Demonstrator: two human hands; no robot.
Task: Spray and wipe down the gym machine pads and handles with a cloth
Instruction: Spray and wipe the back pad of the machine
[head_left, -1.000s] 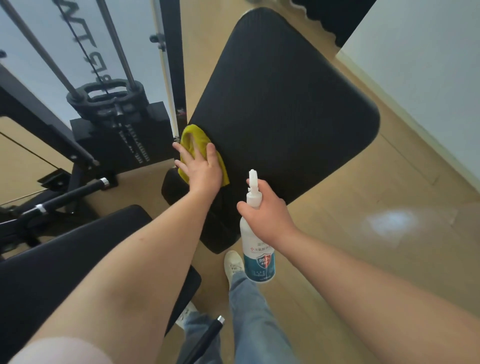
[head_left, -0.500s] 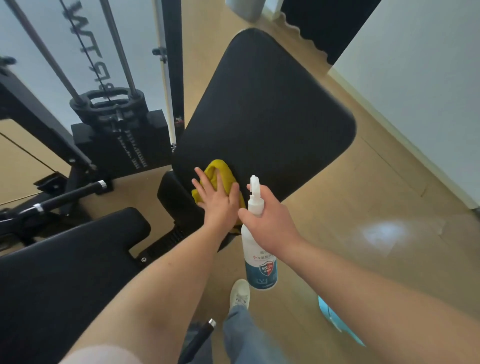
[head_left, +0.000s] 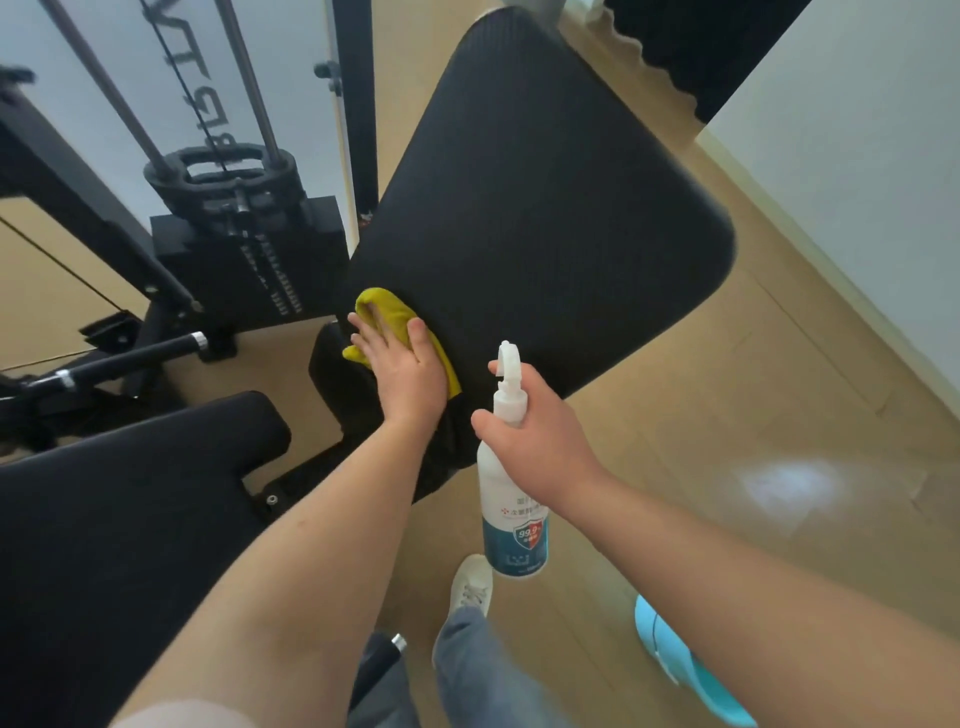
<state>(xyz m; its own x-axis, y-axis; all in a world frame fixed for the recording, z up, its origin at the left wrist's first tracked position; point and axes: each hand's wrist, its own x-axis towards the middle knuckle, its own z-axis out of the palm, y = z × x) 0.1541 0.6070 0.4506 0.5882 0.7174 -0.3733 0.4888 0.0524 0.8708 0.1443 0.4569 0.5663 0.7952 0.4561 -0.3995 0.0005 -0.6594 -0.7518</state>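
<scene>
The left hand (head_left: 405, 371) lies flat, fingers straight and slightly spread, pressing a yellow cloth (head_left: 384, 305) against the black back pad (head_left: 530, 208) at the pad's 7 o'clock corner, right on its left edge. The cloth looks soft, light and bunched, so it should follow the palm as long as pressure holds; a flat press near its middle seems the best hold. The pad looks firm, finely ribbed and probably grippy, so it is unlikely to give or slide. The right hand (head_left: 540, 434) is curled round the neck of the spray bottle (head_left: 511, 519), index finger by the trigger; the bottle hangs upright at 5 o'clock of the cloth, clear of the pad. It is smooth plastic and likely light. Open pad stretches toward 1 and 2 o'clock. At 10 o'clock the weight stack (head_left: 244, 260) crowds the pad's edge, and the seat pad (head_left: 130, 493) sits at 8 o'clock, so strokes that way have little room.
</scene>
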